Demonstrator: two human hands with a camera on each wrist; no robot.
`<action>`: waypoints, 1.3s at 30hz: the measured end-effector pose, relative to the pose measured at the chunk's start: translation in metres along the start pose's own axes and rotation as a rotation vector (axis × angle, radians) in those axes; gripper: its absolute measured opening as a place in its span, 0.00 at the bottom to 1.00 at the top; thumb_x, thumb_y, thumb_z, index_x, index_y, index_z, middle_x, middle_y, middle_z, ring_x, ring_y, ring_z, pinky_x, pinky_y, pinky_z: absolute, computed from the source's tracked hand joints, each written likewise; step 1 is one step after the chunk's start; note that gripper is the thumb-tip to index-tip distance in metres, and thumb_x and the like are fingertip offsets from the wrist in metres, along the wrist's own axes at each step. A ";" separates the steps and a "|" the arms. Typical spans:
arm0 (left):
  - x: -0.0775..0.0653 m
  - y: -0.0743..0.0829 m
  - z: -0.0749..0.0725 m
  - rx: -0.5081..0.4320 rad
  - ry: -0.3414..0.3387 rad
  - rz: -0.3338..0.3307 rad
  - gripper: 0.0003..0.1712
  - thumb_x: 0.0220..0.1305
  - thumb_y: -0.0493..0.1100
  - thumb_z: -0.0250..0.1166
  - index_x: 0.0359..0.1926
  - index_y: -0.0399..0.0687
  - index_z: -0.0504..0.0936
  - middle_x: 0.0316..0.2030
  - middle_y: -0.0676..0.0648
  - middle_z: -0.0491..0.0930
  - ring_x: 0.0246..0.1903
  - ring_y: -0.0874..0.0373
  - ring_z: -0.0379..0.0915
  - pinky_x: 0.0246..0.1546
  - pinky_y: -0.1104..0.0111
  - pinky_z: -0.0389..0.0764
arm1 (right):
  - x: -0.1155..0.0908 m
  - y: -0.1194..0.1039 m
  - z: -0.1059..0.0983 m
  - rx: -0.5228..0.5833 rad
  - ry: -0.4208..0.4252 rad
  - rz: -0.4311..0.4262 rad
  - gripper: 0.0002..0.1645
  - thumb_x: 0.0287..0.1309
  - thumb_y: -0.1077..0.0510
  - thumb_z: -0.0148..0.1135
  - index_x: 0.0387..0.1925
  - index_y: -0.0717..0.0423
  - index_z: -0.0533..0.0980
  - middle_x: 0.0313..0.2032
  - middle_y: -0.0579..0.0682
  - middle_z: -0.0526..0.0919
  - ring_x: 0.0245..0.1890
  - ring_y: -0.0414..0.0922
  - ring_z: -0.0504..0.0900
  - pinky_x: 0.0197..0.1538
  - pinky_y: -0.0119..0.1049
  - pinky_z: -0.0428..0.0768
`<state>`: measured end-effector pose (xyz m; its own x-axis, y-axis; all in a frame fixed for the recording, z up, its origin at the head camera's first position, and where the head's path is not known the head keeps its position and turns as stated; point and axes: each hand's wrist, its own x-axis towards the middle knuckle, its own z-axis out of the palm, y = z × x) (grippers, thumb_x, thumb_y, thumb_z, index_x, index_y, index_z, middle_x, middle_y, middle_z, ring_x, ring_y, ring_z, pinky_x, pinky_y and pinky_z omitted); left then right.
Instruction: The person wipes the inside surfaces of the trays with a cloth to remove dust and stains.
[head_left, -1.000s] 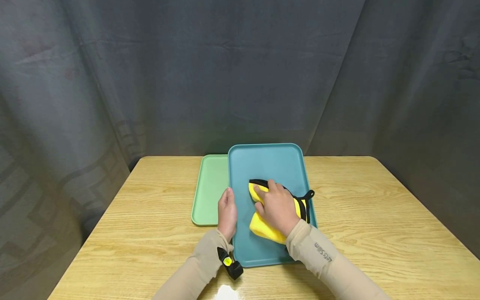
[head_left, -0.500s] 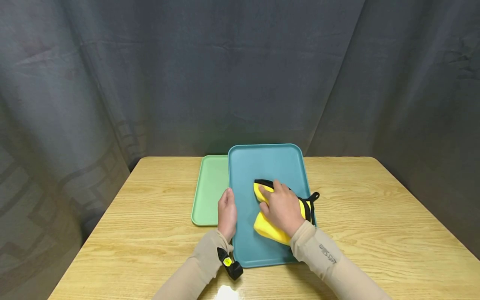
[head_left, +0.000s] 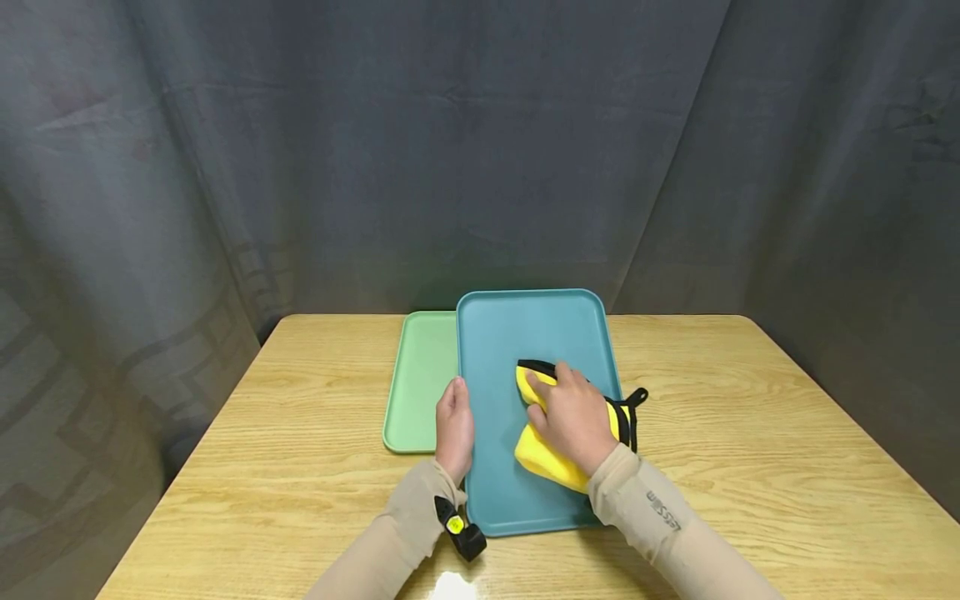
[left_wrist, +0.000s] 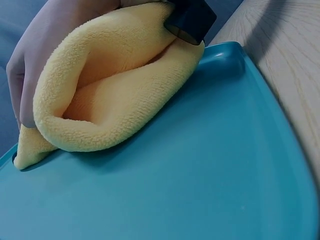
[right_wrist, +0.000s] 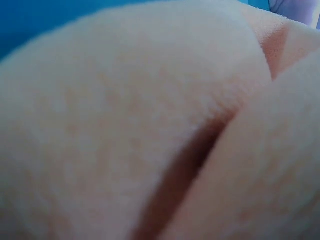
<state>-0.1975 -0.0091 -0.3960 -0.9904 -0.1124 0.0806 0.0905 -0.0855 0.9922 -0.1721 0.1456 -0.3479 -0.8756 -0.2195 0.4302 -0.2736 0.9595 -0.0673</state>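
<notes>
Head view: gray curtains (head_left: 480, 167) line the bench's (head_left: 750, 450) far side; my right fingers (head_left: 564, 381) grip yellow cloth (head_left: 551, 458), my left fingers (head_left: 456, 398) a blue tray (head_left: 525, 325).

**Dark grey fabric curtains (head_left: 450, 150) around a pale yellow-brown wooden table (head_left: 750, 467)**

The curtains hang behind the table and along both its sides, creased and softly folded. A thin, straight diagonal seam (head_left: 671, 162) slants from the top down toward the table's far edge, right of centre. Low on the left, a faint angular line pattern (head_left: 213, 333) shows in the cloth. The table has rounded far corners and streaky grain running mostly crosswise. A small, bright white glare (head_left: 453, 586) lies on it at the bottom of the head view.
</notes>
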 end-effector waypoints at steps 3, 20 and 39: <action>0.000 0.000 0.001 -0.005 0.000 0.009 0.22 0.76 0.49 0.34 0.37 0.40 0.69 0.35 0.44 0.67 0.42 0.56 0.64 0.48 0.64 0.65 | -0.001 0.001 0.000 0.005 0.004 0.006 0.23 0.51 0.56 0.61 0.51 0.48 0.79 0.29 0.55 0.71 0.21 0.45 0.63 0.23 0.35 0.65; 0.002 -0.001 0.001 -0.009 0.004 0.038 0.20 0.76 0.49 0.35 0.25 0.48 0.55 0.26 0.50 0.51 0.32 0.57 0.55 0.41 0.64 0.58 | -0.004 0.013 -0.001 -0.001 -0.001 0.034 0.23 0.51 0.55 0.60 0.52 0.49 0.79 0.30 0.56 0.71 0.23 0.47 0.67 0.26 0.38 0.70; 0.001 -0.001 0.001 -0.018 -0.003 0.038 0.20 0.76 0.48 0.35 0.25 0.48 0.55 0.26 0.50 0.51 0.33 0.57 0.54 0.41 0.63 0.57 | -0.008 0.026 -0.003 -0.011 -0.008 0.064 0.23 0.51 0.55 0.61 0.52 0.50 0.79 0.29 0.55 0.71 0.22 0.46 0.66 0.24 0.39 0.69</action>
<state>-0.1984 -0.0078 -0.3967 -0.9865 -0.1127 0.1187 0.1300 -0.0991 0.9866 -0.1710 0.1727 -0.3502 -0.8944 -0.1590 0.4181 -0.2124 0.9736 -0.0841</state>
